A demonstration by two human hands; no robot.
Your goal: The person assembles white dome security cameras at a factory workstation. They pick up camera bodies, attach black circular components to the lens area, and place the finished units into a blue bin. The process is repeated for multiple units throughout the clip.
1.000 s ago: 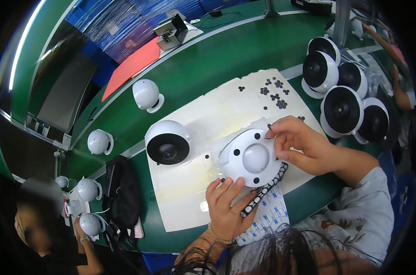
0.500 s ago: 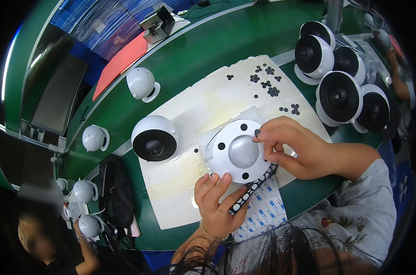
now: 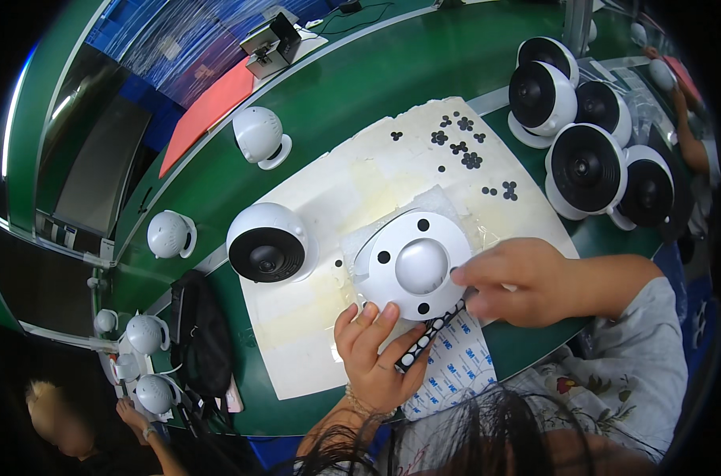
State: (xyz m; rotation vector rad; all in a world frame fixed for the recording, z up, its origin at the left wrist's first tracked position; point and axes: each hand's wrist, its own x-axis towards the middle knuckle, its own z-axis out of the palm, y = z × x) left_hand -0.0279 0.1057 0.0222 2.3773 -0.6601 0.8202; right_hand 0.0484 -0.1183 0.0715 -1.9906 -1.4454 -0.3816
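Left hand (image 3: pixel 376 353): grip part-open, fingertips on the near rim of white round base (image 3: pixel 421 266), which lies on pale board (image 3: pixel 293 341). Right hand (image 3: pixel 519 282): at base's right edge; fingers blurred, closure cannot be told.

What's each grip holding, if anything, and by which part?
The left grip touches the near rim of the disc; whether it pinches the strip is unclear. The right grip is blurred; whether it holds the dot beside it can't be told.

White base (image 3: pixel 421 265) (black dots (image 3: pixel 423 225))
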